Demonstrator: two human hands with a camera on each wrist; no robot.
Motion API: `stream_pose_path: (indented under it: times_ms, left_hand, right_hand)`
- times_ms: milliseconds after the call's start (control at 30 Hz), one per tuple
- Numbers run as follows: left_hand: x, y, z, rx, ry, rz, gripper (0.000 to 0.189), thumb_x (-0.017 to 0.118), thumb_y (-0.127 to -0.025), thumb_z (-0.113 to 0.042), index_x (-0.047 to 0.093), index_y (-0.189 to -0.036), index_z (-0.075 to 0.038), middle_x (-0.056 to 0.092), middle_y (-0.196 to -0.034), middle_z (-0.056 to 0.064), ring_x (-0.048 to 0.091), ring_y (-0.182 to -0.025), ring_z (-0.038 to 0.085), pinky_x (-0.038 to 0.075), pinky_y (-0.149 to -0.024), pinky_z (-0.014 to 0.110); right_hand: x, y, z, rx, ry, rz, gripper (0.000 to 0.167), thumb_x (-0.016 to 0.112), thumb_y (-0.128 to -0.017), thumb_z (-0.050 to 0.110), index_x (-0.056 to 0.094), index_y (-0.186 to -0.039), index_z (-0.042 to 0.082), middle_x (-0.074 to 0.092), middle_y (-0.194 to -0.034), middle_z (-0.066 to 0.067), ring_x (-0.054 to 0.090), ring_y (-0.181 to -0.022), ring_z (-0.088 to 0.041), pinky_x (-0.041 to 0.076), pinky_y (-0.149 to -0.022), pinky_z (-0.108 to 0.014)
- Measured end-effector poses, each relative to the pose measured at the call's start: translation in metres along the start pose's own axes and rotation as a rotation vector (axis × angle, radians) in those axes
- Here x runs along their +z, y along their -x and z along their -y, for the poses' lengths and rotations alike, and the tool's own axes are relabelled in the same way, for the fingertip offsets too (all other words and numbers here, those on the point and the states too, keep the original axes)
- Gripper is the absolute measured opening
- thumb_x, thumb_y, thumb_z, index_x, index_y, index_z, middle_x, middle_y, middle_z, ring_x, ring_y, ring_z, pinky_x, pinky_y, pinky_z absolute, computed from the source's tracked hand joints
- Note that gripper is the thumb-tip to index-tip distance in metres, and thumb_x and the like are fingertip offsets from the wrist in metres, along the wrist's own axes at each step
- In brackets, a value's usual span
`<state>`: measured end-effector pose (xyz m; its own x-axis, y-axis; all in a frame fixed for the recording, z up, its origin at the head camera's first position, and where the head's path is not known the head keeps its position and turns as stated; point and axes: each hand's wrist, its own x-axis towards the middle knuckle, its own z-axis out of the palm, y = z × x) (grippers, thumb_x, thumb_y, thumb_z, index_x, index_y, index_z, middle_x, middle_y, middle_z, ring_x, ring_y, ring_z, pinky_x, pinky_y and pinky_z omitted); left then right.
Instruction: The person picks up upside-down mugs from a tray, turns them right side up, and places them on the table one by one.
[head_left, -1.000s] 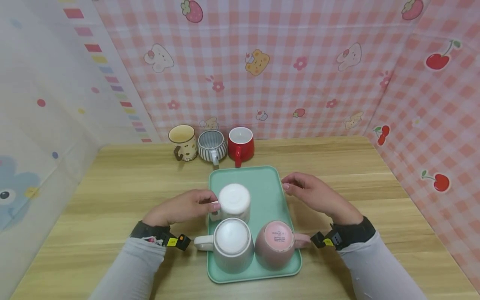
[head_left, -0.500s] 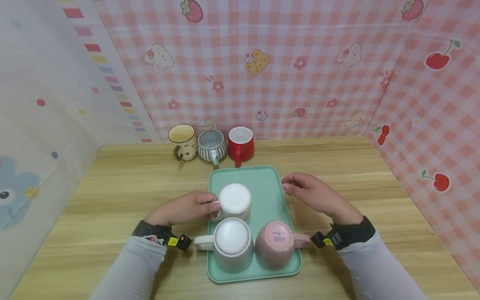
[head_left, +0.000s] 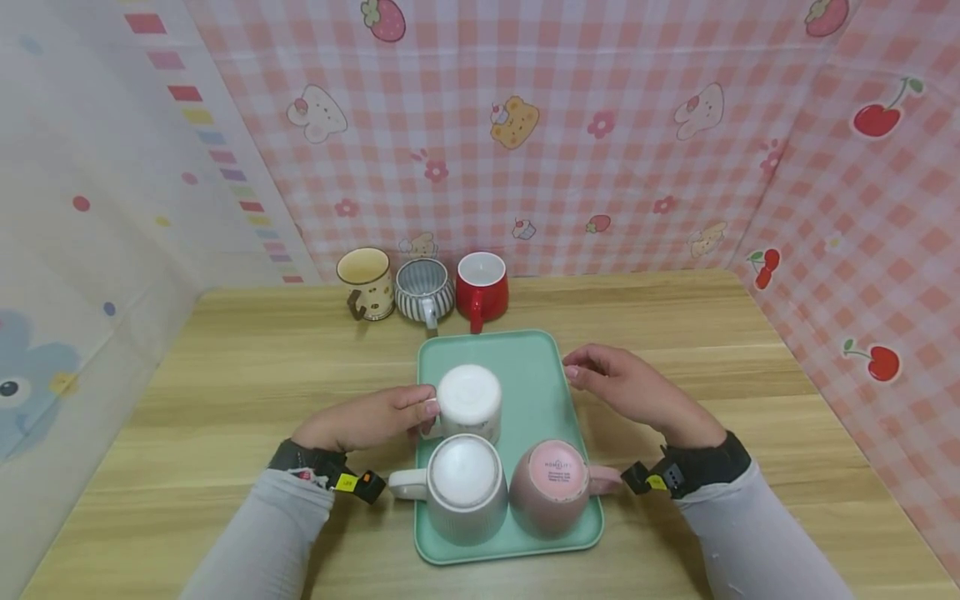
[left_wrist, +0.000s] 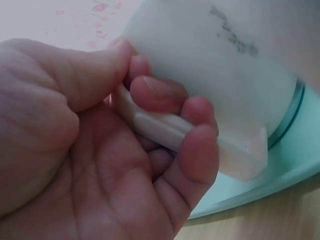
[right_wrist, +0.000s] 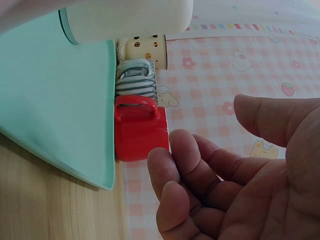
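Observation:
A white mug stands upside down on the left side of a mint-green tray. My left hand grips its handle; in the left wrist view the fingers curl round the handle. Nearer to me on the tray, a ribbed white mug and a pink mug are also upside down, side by side. Their handles point outward, left and right. My right hand is by the tray's right edge, its fingers loosely bent and holding nothing.
Behind the tray, a yellow mug, a grey striped mug and a red mug stand upright in a row. Patterned cloth hangs at the back, and cloth also rises on both sides of the wooden table.
My left hand and wrist have shifted very slightly, with the grip on the white mug's handle kept. The right hand and the mugs look still.

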<state>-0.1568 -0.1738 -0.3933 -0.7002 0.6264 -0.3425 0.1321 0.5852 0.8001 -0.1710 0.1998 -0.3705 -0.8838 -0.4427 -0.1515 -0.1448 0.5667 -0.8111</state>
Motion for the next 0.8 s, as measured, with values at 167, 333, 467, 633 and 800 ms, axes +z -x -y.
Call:
stream_pose_path:
  times_ms: [167,333,467,633,800]
  left_hand:
    - [0.001,-0.001,0.001,0.009,-0.015,-0.007,0.038,0.04,-0.112,-0.044,0.056,-0.111,-0.01,0.058,-0.102,0.004,0.057,-0.105,0.023,0.048,-0.096,0.042]
    - [0.001,-0.003,0.002,0.025,0.013,-0.014,0.036,0.039,-0.112,-0.042,0.055,-0.11,-0.009,0.056,-0.1,0.005,0.056,-0.103,0.024,0.048,-0.093,0.041]
    - [0.002,-0.004,0.001,0.03,0.053,-0.035,0.036,0.038,-0.113,-0.042,0.054,-0.109,-0.01,0.054,-0.099,0.006,0.054,-0.103,0.025,0.046,-0.09,0.04]
    - [0.003,-0.007,0.0,0.034,0.121,-0.087,0.035,0.037,-0.113,-0.04,0.053,-0.105,-0.011,0.052,-0.098,0.006,0.052,-0.103,0.025,0.046,-0.091,0.039]
    - [0.003,-0.01,0.002,0.008,0.224,-0.146,0.038,0.035,-0.114,-0.042,0.052,-0.098,-0.011,0.051,-0.092,0.004,0.05,-0.094,0.023,0.044,-0.085,0.035]
  right_hand:
    - [0.0,0.001,0.001,-0.002,-0.003,0.0,0.036,0.054,-0.109,0.03,0.063,-0.133,0.005,0.067,-0.131,-0.017,0.063,-0.121,-0.029,0.051,-0.108,-0.056]
    - [0.0,0.001,0.002,0.002,0.0,0.0,0.037,0.054,-0.109,0.033,0.064,-0.133,0.006,0.067,-0.132,-0.017,0.063,-0.123,-0.028,0.049,-0.108,-0.057]
    - [0.001,0.001,0.002,0.008,0.0,-0.001,0.037,0.054,-0.109,0.033,0.063,-0.133,0.006,0.067,-0.133,-0.017,0.063,-0.123,-0.029,0.049,-0.109,-0.058]
    - [0.001,0.0,0.002,0.015,0.003,-0.001,0.038,0.054,-0.109,0.033,0.063,-0.134,0.006,0.067,-0.133,-0.016,0.063,-0.123,-0.029,0.048,-0.109,-0.058]
    - [0.001,0.0,0.001,0.009,0.006,0.003,0.038,0.055,-0.109,0.035,0.063,-0.133,0.007,0.067,-0.132,-0.016,0.062,-0.123,-0.028,0.048,-0.109,-0.059]
